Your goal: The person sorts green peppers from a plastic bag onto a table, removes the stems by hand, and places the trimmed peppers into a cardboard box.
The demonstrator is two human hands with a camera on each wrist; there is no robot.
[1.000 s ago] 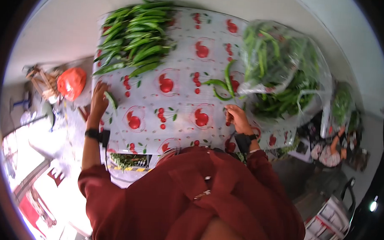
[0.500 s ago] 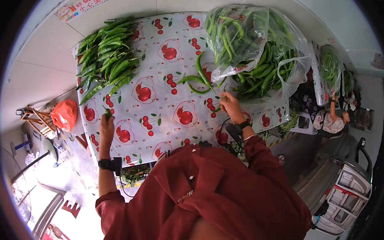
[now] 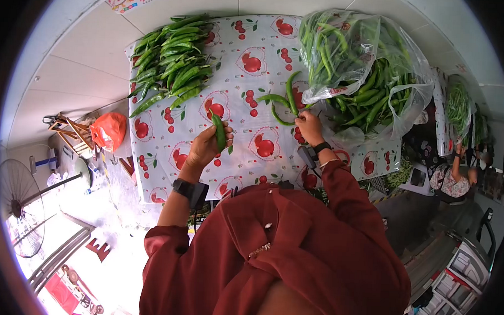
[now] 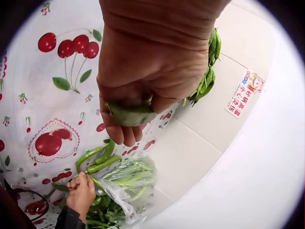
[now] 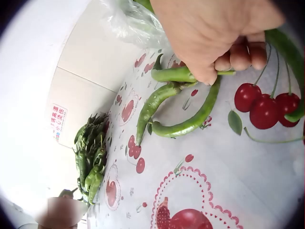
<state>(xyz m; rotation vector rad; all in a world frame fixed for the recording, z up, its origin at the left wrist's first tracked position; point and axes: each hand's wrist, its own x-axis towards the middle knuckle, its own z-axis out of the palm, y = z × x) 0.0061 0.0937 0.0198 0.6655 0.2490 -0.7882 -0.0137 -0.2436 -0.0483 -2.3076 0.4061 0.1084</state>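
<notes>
My left hand (image 3: 205,147) grips a green chili pepper (image 3: 218,131) over the front middle of the table. In the left wrist view that pepper (image 4: 131,115) lies across the curled fingers, below the palm. My right hand (image 3: 309,126) is beside a few loose peppers (image 3: 282,99) just left of the plastic bag. The right wrist view shows its thumb and finger pinching the stem end of one green chili pepper (image 5: 169,75). Two curved peppers (image 5: 190,125) lie right by it on the cloth.
A large pile of green peppers (image 3: 175,60) lies at the back left of the fruit-printed tablecloth (image 3: 251,174). At the right stands a clear plastic bag (image 3: 403,46) full of peppers. A red bag (image 3: 109,131) and a fan (image 3: 21,208) are left of the table. Another person (image 3: 454,178) is at the far right.
My left hand has come from the table's left edge toward the middle, carrying the pepper. The right hand has reached forward to the loose peppers. The head view has shifted.
</notes>
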